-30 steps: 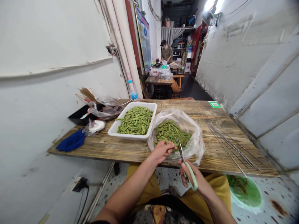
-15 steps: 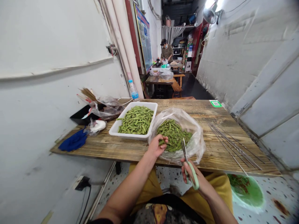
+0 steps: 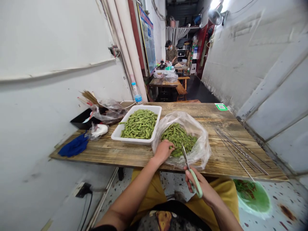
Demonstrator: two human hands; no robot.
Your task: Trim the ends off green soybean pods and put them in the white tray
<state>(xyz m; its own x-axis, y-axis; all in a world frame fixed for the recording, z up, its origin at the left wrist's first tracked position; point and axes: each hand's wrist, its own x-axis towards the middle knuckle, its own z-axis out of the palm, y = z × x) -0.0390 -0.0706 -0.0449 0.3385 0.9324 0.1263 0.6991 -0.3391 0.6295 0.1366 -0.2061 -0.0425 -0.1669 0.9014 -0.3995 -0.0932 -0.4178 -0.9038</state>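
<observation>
My left hand [image 3: 164, 151] is closed at the near left side of a clear plastic bag [image 3: 203, 146], its fingers pinching a green soybean pod [image 3: 171, 147]. Loose pods and small trimmings [image 3: 179, 136] fill the bag. In my right hand [image 3: 201, 183] is a pair of scissors [image 3: 194, 179] with pale green handles; the blades point up and away over the bag's near edge. Left of the bag, touching or nearly touching it, stands a white plastic tray [image 3: 131, 140] heaped with whole pods [image 3: 141, 124].
Metal skewers [image 3: 240, 150] lie on the wooden table [image 3: 134, 155] at the right. A blue cloth [image 3: 74, 146], a black box [image 3: 80, 120] and a water bottle [image 3: 137, 94] are at the left. A green-lined bin [image 3: 257, 200] stands below. Another person [image 3: 171, 53] works farther back.
My left hand has turned palm down and shifted slightly right, closer to the scissors. The scissors have moved a little left and down, with their blades now looking closer together.
</observation>
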